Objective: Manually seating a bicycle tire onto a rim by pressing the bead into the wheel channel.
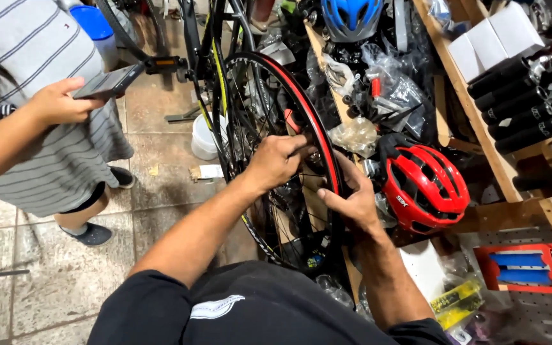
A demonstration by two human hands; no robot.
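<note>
**Both hands on the bicycle wheel**

My left hand reaches in among the spokes, fingers curled on something small I cannot make out. My right hand wraps the red-striped rim of the wheel, which stands upright on the floor against the shelf edge. I judge this mid-adjustment; next calls for steadying the rim.

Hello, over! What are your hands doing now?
Left hand and right hand both gripping black-and-red bicycle wheel rim. Red helmet close by right hand.
</note>
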